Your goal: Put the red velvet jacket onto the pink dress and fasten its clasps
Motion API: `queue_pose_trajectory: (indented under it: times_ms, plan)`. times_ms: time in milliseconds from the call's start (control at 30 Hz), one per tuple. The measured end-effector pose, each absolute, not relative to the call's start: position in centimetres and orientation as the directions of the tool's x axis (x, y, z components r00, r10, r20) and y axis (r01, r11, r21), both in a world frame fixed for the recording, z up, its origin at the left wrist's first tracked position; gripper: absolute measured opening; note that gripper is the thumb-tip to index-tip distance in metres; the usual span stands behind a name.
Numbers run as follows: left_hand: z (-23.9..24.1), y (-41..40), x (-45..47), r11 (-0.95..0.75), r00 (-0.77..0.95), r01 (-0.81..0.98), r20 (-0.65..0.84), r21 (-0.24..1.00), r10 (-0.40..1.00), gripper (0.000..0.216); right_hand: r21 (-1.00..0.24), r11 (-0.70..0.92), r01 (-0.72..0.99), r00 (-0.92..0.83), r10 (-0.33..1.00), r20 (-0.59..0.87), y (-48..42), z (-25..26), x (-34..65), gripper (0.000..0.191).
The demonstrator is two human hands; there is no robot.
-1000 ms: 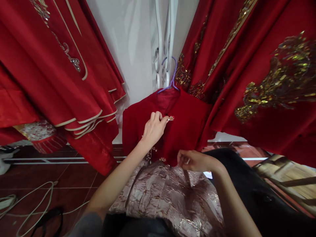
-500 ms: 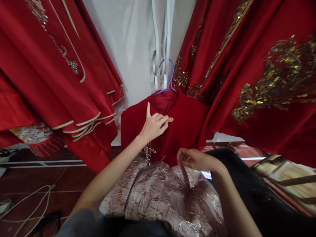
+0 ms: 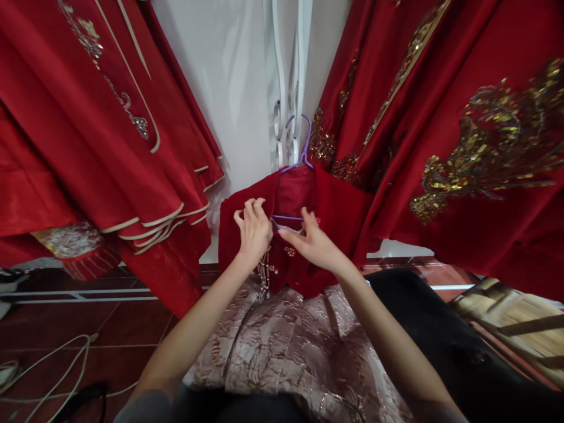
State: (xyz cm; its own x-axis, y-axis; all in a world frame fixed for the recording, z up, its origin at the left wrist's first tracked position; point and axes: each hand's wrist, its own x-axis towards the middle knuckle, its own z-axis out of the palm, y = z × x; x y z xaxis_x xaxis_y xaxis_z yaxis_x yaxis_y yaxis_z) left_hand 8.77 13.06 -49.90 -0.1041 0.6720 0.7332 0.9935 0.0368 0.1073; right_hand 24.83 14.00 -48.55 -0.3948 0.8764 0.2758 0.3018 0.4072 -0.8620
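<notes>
A dark red velvet top hangs in front of me on a purple hanger. My left hand is closed on the top's left front panel and holds it open, so the lining and the hanger's bar show. My right hand grips the right front panel near a small beaded button. A beaded tassel dangles below my left wrist. A pink-and-gold brocade skirt spreads out under the top.
Red embroidered gowns hang at the left and at the right. A white metal rack stands behind the hanger. White cables lie on the tiled floor at the lower left. Black fabric lies at the right.
My right hand rose from the hem to the top's right front. My left hand let go of the button and took the left panel; the front now hangs open.
</notes>
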Motion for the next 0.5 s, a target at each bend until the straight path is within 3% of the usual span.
queue_pose_trajectory:
  times_ms: [100,200,333,500]
  plan:
    - [-49.8,13.1,6.0,-0.01,-0.082,0.992,0.717,0.123,0.692,0.029,-0.752,0.365,0.549,-0.161,0.929,0.333,15.1,-48.5,27.3,0.1]
    - [-48.2,12.8,3.4,-0.069,-0.026,0.991,0.685,0.111,0.728,0.022,-0.7,0.327,0.635,-0.178,0.943,0.28,16.1,-46.4,31.0,0.076]
    - [-44.1,12.4,1.2,-0.027,-0.054,0.995,0.751,0.096,0.658,0.02,-0.679,0.233,0.696,-0.141,0.972,0.189,16.9,-42.8,33.8,0.062]
    - [-40.2,12.7,0.9,-0.016,-0.062,0.997,0.867,0.081,0.495,0.024,-0.504,0.318,0.803,-0.07,0.891,0.449,18.0,-41.2,34.3,0.065]
